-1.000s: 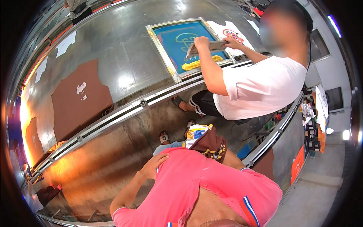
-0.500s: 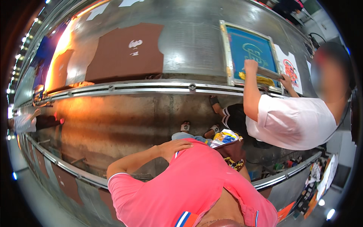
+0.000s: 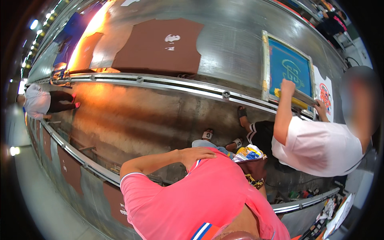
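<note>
My left hand (image 3: pixel 196 155) rests with fingers stretched out on the side of my pink polo shirt (image 3: pixel 184 200). My right hand is hidden; only a bit of forearm shows below a brown cloth bundle with white, blue and yellow pieces (image 3: pixel 251 162) at my right side. To the right, a co-worker in white (image 3: pixel 316 146) holds a squeegee (image 3: pixel 304 97) with both hands over a screen frame (image 3: pixel 265 64) with a blue mesh, which lies beside a white printed panel (image 3: pixel 325 96).
A long metal printing table (image 3: pixel 228 48) bears brown panels (image 3: pixel 152 48) and has a front rail (image 3: pixel 168 83). A glowing orange strip (image 3: pixel 94 26) crosses its left part. Behind me, another railed table (image 3: pixel 92 168) holds panels. Another person (image 3: pixel 38 102) stands at the far left; someone (image 3: pixel 334 24) is at the back right.
The view has swung left, so the table, screen and co-worker appear farther right. My left hand stays on my side. The far-left person's pose has changed.
</note>
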{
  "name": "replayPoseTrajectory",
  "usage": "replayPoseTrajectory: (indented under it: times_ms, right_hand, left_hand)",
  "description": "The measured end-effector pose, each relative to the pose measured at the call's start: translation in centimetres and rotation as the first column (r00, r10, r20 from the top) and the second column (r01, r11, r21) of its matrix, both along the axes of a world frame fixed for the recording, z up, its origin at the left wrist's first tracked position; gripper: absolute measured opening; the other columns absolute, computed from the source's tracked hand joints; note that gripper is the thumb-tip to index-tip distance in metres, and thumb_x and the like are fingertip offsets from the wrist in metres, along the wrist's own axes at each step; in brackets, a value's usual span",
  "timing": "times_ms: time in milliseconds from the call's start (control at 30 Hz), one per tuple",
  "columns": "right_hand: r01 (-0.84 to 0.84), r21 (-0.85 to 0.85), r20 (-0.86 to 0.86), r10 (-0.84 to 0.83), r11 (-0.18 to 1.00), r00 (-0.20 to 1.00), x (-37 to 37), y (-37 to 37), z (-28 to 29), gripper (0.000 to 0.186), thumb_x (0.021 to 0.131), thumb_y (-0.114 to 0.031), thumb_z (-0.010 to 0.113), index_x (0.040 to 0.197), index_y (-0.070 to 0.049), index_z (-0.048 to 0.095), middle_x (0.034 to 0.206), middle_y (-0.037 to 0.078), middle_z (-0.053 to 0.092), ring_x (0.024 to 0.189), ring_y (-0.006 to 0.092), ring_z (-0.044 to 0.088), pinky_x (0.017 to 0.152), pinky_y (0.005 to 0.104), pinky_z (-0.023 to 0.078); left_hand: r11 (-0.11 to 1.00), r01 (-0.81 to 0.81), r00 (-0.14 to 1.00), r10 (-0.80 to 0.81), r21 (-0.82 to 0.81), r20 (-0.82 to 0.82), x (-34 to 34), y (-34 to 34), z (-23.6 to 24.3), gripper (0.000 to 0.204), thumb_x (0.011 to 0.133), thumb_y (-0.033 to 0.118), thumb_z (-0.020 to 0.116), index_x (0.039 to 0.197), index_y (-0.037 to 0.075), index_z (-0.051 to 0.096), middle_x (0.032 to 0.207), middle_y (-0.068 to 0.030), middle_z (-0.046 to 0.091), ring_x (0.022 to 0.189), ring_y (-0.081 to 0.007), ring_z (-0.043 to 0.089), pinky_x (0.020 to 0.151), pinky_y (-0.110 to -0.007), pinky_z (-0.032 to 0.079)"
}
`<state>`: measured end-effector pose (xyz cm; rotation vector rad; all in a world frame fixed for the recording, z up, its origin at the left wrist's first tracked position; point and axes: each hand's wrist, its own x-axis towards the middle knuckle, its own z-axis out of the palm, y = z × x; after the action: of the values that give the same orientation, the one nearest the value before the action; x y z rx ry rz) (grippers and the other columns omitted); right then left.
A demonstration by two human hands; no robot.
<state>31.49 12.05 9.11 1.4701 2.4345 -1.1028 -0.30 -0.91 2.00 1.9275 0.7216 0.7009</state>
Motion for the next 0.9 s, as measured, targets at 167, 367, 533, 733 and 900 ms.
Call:
replayPoseTrajectory:
  times_ms: [167,367,533,733,900]
  right_hand:
    - [-0.087,0.062,0.062,0.083,0.994,0.995,0.8,-0.5,-0.7,0.034,0.083,-0.037,0.068,0.108,-0.016,0.064,0.120,0.006,0.063,0.105,0.0233,0.062,0.093,0.0416,0.044]
    - [-0.014,0.052,-0.022,0.015,0.999,1.000,1.0,-0.9,-2.2,0.033,0.083,-0.036,0.067,0.109,-0.015,0.064,0.119,0.007,0.063,0.105,0.0232,0.062,0.093,0.0409,0.045]
    - [0.097,0.024,-0.121,-0.094,0.995,0.988,1.7,-1.1,-3.6,0.032,0.084,-0.035,0.066,0.109,-0.014,0.064,0.118,0.007,0.063,0.105,0.0231,0.061,0.092,0.0403,0.045]
    - [0.263,0.002,-0.277,-0.253,0.965,0.927,3.0,0.1,-5.1,0.032,0.085,-0.033,0.065,0.109,-0.013,0.064,0.117,0.008,0.063,0.105,0.0230,0.061,0.091,0.0396,0.046]
    - [0.398,-0.043,-0.385,-0.383,0.916,0.840,4.3,1.1,-6.6,0.031,0.086,-0.032,0.064,0.109,-0.012,0.064,0.116,0.008,0.063,0.105,0.0230,0.061,0.091,0.0390,0.046]
  left_hand:
    - [1.000,0.006,1.000,-0.007,-0.019,-0.030,0.0,0.0,0.4,0.105,0.062,0.052,0.081,0.146,0.010,0.035,0.144,-0.0177,0.040,0.134,-0.0367,0.040,0.110,-0.049,0.034]
    - [1.000,-0.009,1.000,0.009,-0.005,-0.005,-0.1,-0.7,-0.1,0.132,0.033,0.037,0.092,0.148,0.010,0.032,0.146,-0.0138,0.040,0.137,-0.0347,0.036,0.114,-0.047,0.031]
    - [0.996,0.063,0.998,-0.064,-0.056,-0.027,-0.8,1.3,0.3,0.109,0.061,0.054,0.081,0.148,0.009,0.033,0.147,-0.0188,0.039,0.134,-0.0382,0.040,0.110,-0.050,0.033]
    - [0.997,0.021,0.997,-0.027,-0.073,-0.071,0.6,0.0,-3.2,0.086,0.072,0.037,0.075,0.145,0.010,0.039,0.143,-0.0211,0.044,0.130,-0.0391,0.045,0.108,-0.047,0.037]
    - [0.993,-0.029,0.987,0.010,-0.119,-0.160,2.3,2.2,-5.9,0.080,0.075,0.031,0.072,0.145,0.010,0.039,0.144,-0.0208,0.044,0.130,-0.0388,0.046,0.109,-0.047,0.036]
